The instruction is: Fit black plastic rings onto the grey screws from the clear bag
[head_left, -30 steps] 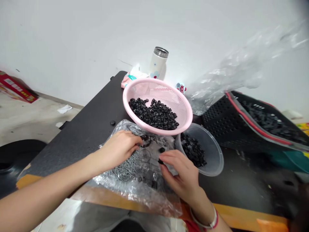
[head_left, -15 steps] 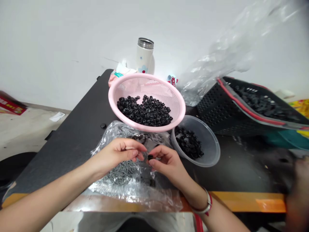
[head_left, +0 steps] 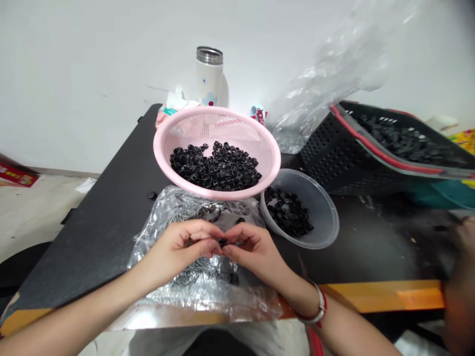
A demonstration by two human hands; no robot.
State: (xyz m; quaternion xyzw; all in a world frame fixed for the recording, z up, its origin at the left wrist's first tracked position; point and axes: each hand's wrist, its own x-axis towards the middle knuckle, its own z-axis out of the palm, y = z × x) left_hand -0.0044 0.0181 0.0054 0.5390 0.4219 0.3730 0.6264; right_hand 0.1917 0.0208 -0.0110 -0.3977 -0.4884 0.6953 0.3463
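Over a clear plastic bag (head_left: 245,299), my left hand (head_left: 185,244) and my right hand (head_left: 258,249) meet fingertip to fingertip. Pinched between the thumb and forefinger of the right hand is a small black plastic part (head_left: 222,242). The left fingers are closed at its other side; whatever they hold is hidden. Thin silvery metal pieces, which look like screws (head_left: 181,211), lie in a pile on the bag. Behind the hands stands a pink colander (head_left: 273,165) with many black ring-like parts (head_left: 218,170). A clear plastic tub (head_left: 326,217) at the right holds smaller black parts (head_left: 289,212).
A dark perforated basket (head_left: 319,153) with a red-edged rim is at the right, full of black pieces. Behind the colander stands an open white flask (head_left: 210,76). Clear plastic sheeting (head_left: 319,94) rises by the wall. Another person's blurred arm (head_left: 462,277) shows at the right edge.
My hands have come together, and the left fingertips now meet the black part in the right hand. The view has shifted slightly, so the containers appear a little higher and further left.
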